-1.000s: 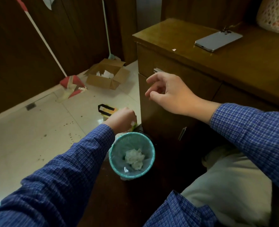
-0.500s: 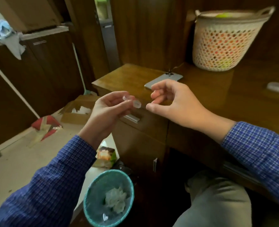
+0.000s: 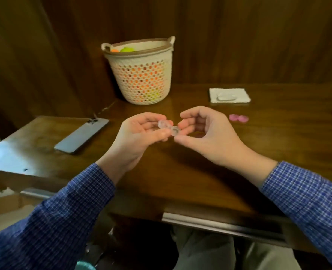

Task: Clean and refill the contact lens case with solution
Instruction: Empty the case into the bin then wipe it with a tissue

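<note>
A: Where do we have the contact lens case (image 3: 168,128) now?

B: Up above the worktop (image 3: 180,172), between our two hands. Our left hand (image 3: 141,137) pinches its left well between thumb and curled fingers, palm turned up. Our right hand (image 3: 206,133) closes thumb and fingertips on the right well, so both hands hold it at once.

A: What is it made of?

B: Clear plastic, two small round cups joined side by side, open on top and glossy. The worktop under it is dark polished wood with a sheen.

A: And around it?

B: A pair of pink round caps (image 3: 238,118) lies just right of our right hand. Farther back sits a white folded tissue (image 3: 229,95) with a pale oval thing on it, too blurred to name. A cream woven basket (image 3: 141,75), full of holes, stands behind, and a grey phone (image 3: 81,135) lies flat to the left.

A: What differs from half a second ago?

B: Then only our left hand held the case and the right hovered beside it. Our view has swung away from the teal bin, leaving only its rim at the bottom edge.
</note>
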A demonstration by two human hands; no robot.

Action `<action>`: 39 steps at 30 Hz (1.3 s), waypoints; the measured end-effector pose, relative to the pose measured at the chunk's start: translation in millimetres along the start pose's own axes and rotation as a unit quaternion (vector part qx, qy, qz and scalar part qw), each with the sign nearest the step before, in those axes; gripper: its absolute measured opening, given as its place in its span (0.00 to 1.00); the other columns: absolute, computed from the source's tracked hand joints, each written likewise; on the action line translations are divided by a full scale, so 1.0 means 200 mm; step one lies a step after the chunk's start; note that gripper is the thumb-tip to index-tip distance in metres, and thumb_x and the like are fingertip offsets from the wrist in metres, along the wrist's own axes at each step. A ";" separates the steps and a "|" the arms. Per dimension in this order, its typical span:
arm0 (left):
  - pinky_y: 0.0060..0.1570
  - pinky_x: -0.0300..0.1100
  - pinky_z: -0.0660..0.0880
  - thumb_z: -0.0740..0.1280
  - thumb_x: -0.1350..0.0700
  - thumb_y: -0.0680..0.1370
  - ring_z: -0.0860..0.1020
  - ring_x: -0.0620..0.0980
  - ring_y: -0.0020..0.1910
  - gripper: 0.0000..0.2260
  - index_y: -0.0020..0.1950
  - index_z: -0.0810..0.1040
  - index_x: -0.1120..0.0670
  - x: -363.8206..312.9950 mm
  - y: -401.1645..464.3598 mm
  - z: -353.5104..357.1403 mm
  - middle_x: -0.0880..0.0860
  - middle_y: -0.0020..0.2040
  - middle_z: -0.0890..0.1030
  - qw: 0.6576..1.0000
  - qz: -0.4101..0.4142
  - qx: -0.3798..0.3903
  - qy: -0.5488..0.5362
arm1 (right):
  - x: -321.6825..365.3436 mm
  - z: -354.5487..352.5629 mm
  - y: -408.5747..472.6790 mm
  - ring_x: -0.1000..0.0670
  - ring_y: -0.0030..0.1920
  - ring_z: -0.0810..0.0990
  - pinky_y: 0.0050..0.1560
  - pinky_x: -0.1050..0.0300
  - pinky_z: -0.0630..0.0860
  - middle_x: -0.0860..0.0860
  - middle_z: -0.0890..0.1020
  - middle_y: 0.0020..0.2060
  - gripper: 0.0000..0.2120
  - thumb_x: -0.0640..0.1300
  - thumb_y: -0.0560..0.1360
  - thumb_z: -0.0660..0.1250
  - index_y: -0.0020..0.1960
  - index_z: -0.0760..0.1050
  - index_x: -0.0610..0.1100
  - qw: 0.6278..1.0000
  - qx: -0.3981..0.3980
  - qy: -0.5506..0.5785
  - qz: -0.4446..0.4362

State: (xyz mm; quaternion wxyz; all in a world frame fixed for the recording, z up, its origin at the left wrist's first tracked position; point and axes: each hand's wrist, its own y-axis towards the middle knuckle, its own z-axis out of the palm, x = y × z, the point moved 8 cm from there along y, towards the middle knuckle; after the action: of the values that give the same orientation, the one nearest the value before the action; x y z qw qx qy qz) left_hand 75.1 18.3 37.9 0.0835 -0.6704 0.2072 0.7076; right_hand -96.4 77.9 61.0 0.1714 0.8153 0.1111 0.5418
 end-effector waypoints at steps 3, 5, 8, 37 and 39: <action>0.49 0.42 0.83 0.80 0.57 0.64 0.86 0.54 0.55 0.19 0.53 0.85 0.53 0.02 0.13 0.23 0.57 0.53 0.88 0.999 0.002 0.034 -0.013 | -0.09 -0.22 -0.02 0.54 0.45 0.87 0.51 0.58 0.84 0.52 0.86 0.47 0.22 0.42 0.69 0.82 0.60 0.79 0.46 0.999 -0.031 -0.003 0.018; 0.50 0.42 0.83 0.80 0.57 0.63 0.86 0.54 0.55 0.15 0.49 0.87 0.49 0.03 0.20 0.36 0.56 0.53 0.88 0.998 0.002 0.056 -0.017 | -0.14 -0.34 -0.02 0.54 0.45 0.86 0.50 0.59 0.84 0.53 0.87 0.45 0.20 0.41 0.70 0.81 0.58 0.79 0.48 0.999 -0.041 -0.003 0.025; 0.53 0.45 0.83 0.80 0.56 0.64 0.86 0.53 0.56 0.16 0.50 0.87 0.51 0.06 0.30 0.50 0.55 0.54 0.88 0.996 0.005 0.089 0.002 | -0.22 -0.48 0.00 0.55 0.44 0.86 0.47 0.63 0.83 0.55 0.86 0.44 0.20 0.41 0.70 0.81 0.58 0.78 0.50 0.998 -0.046 -0.013 0.036; 0.59 0.27 0.74 0.78 0.51 0.73 0.81 0.33 0.55 0.26 0.70 0.78 0.49 0.24 0.50 0.70 0.37 0.49 0.86 0.911 0.121 0.173 0.355 | -0.62 -0.56 0.08 0.56 0.48 0.83 0.52 0.63 0.80 0.54 0.83 0.47 0.24 0.40 0.73 0.78 0.65 0.74 0.51 0.982 0.094 -0.133 0.097; 0.59 0.30 0.75 0.79 0.52 0.73 0.81 0.33 0.55 0.26 0.70 0.78 0.49 0.24 0.50 0.69 0.38 0.49 0.87 0.912 0.117 0.171 0.353 | -0.62 -0.56 0.08 0.56 0.49 0.82 0.52 0.63 0.80 0.54 0.83 0.47 0.24 0.40 0.73 0.78 0.65 0.74 0.51 0.982 0.094 -0.134 0.097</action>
State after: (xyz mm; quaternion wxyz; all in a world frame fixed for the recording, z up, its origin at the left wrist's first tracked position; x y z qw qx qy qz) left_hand -95.1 -22.3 11.0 0.0345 -0.8229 0.4183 0.3830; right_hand -247.3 36.4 2.0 0.0539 0.8999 0.0579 0.4289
